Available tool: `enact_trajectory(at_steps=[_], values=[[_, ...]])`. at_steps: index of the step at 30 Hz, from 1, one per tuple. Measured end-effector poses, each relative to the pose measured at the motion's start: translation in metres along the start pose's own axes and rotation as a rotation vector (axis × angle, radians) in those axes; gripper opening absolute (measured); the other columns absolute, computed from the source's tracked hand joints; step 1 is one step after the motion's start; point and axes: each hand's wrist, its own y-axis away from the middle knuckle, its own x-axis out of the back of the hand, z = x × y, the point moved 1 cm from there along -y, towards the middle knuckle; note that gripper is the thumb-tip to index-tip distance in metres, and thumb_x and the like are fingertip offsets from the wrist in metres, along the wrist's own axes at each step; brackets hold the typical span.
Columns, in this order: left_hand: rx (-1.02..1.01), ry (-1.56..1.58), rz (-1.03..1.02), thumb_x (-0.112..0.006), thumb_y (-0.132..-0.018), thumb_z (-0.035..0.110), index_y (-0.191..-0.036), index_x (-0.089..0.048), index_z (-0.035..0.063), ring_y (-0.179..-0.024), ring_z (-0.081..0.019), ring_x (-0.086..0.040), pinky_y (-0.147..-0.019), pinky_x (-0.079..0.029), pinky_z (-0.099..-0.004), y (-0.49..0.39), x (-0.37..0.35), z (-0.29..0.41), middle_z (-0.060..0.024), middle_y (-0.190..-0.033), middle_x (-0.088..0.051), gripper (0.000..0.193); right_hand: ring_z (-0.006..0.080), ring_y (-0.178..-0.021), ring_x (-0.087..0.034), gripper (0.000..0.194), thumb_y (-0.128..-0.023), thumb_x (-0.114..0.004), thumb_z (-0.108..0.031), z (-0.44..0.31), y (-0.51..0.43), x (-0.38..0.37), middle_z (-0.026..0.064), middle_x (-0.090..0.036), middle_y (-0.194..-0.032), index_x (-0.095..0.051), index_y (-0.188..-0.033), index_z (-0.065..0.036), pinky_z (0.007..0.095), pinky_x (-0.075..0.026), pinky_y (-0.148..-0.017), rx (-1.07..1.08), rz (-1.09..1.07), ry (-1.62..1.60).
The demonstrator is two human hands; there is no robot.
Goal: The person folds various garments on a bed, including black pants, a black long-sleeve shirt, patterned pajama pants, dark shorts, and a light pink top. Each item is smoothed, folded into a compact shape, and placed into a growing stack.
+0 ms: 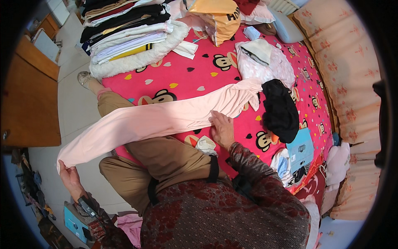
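Note:
A long pale pink fabric garment (161, 116) stretches across my lap and the pink bed cover. At its far left end, my left hand (71, 176) pinches the edge between thumb and fingers, beyond the bed's edge. My right hand (222, 127) lies near the garment's lower edge, its fingertips touching the fabric and its fingers slightly spread. The garment's right end is bunched beside a black cloth item (279, 110). Just left of my right wrist, a crumpled white cloth (205, 145) rests on the bed.
Folded clothes (127, 34) are stacked high on a white fluffy cushion (136, 64) at the upper left. An orange plastic bag (222, 20) stands at the back, with a knit hat (258, 51) on pale clothing nearby. A blue flat package (300, 149) lies at right, by a curtain (345, 77).

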Motion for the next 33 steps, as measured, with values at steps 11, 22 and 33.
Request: enact_trajectory(at_steps=[11,22,33], values=[[0.0,0.018,-0.12,-0.05,-0.101,0.015,-0.133,-0.046,-0.0104,-0.125,-0.0312,-0.052,-0.106,-0.045,-0.0451,-0.021,-0.023,0.047,-0.0213,-0.136,-0.053,0.041,0.0409,-0.102,-0.058,0.039,-0.072,-0.059,0.001,-0.031,-0.042,-0.043,0.0211,-0.062,-0.115,-0.057,-0.11,0.001,0.0468,-0.046,-0.086,0.2,-0.017,-0.411],[-0.48,-0.471,-0.905,-0.051,-0.1,0.017,-0.133,-0.048,-0.0045,-0.117,-0.0196,-0.056,-0.102,-0.044,-0.0329,0.106,-0.364,-0.023,-0.0114,-0.128,-0.058,0.039,0.0272,-0.101,-0.059,0.029,-0.085,-0.062,0.0,-0.039,-0.007,-0.002,0.0123,-0.063,-0.108,-0.062,-0.114,0.002,0.0307,-0.045,-0.091,0.123,-0.338,-0.925],[0.27,-0.641,-0.903,-0.064,-0.09,0.018,-0.114,-0.061,0.0082,-0.087,-0.0097,-0.056,-0.074,-0.046,-0.0252,0.202,-0.338,-0.238,-0.0005,-0.098,-0.061,0.026,0.0249,-0.122,-0.056,0.055,-0.092,-0.063,-0.015,-0.013,0.018,0.073,0.0142,-0.057,-0.131,-0.042,-0.138,0.007,0.0401,-0.043,-0.105,-0.421,-0.389,-1.959]])
